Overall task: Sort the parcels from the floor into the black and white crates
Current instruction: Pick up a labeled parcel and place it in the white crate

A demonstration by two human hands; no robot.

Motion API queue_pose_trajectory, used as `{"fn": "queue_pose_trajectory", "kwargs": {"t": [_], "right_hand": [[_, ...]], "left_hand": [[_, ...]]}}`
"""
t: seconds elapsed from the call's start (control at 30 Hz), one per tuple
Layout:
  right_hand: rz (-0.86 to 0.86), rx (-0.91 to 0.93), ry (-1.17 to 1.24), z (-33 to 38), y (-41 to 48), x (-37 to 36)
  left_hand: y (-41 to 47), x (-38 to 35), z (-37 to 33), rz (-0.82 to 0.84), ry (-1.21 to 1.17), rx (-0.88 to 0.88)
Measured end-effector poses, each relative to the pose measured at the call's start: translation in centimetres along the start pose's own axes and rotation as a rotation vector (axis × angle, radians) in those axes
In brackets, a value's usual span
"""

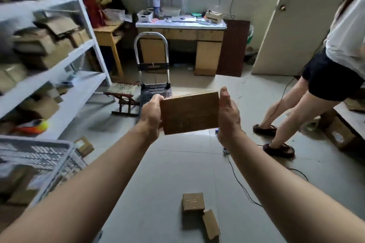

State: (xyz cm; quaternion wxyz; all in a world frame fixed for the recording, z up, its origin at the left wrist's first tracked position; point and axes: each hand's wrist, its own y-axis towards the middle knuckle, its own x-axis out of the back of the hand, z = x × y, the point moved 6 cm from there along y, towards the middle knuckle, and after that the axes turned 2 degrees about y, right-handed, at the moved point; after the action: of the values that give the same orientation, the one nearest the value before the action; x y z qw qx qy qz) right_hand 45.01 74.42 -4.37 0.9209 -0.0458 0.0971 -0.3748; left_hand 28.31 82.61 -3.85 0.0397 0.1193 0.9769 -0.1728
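Brown parcel [189, 112]; white crate [39, 156]; grey floor [173, 173].

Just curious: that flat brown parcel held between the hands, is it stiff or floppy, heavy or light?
Probably stiff: the flat parcel shows straight edges though held only at its ends. Likely light: the left hand grips one edge, the right hand is open.

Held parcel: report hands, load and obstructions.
Left hand grips flat parcel, right hand presses its other edge. Two small parcels on floor below. Second person and cable to the right.
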Motion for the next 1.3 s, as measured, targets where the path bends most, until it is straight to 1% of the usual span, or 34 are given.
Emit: {"fn": "queue_pose_trajectory", "kwargs": {"t": [0.2,0.33,0.43,0.53,0.67,0.77,0.87,1.0,1.13,1.2,1.3], "right_hand": [[0.3,-0.026,-0.077,-1.8,-2.1,-10.7],[0.508,-0.069,-0.136,-2.6,-4.6,-19.9],[0.641,-0.101,-0.18,-3.3,-7.0,-27.0],[0.778,-0.027,-0.246,-4.6,-9.7,-33.9],[0.926,-0.006,-0.245,-7.2,-13.3,-41.3],[1.049,-0.001,-0.28,-9.1,-15.3,-46.1],[1.154,-0.011,-0.307,-10.3,-17.1,-50.8],[1.28,-0.034,-0.35,-11.9,-18.1,-55.9],[1.414,-0.069,-0.4,-13.7,-17.9,-59.3],[1.482,-0.047,-0.44,-14.1,-17.5,-61.0],[1.505,-0.076,-0.5,-15.1,-16.7,-63.3]], "left_hand": [[-1.3,11.4,-0.2,-0.276,-0.096,-0.018],[-2.6,19.9,-1.6,-0.446,-0.179,-0.048],[-3.4,26.9,-2.2,-0.603,-0.233,-0.057],[-4.4,33.3,-2.6,-0.751,-0.186,-0.09],[-5.7,40.4,-1.8,-0.866,-0.185,-0.076],[-6.9,45.1,-1.2,-0.918,-0.259,-0.071],[-7.4,48.7,-1.0,-0.961,-0.329,-0.04],[-7.5,52.1,-0.4,-1.053,-0.362,-0.03],[-6.7,53.3,0.3,-1.194,-0.479,-0.035],[-6.0,53.3,0.1,-1.281,-0.553,-0.059],[-4.9,53.3,0.2,-1.395,-0.628,-0.129]]}}
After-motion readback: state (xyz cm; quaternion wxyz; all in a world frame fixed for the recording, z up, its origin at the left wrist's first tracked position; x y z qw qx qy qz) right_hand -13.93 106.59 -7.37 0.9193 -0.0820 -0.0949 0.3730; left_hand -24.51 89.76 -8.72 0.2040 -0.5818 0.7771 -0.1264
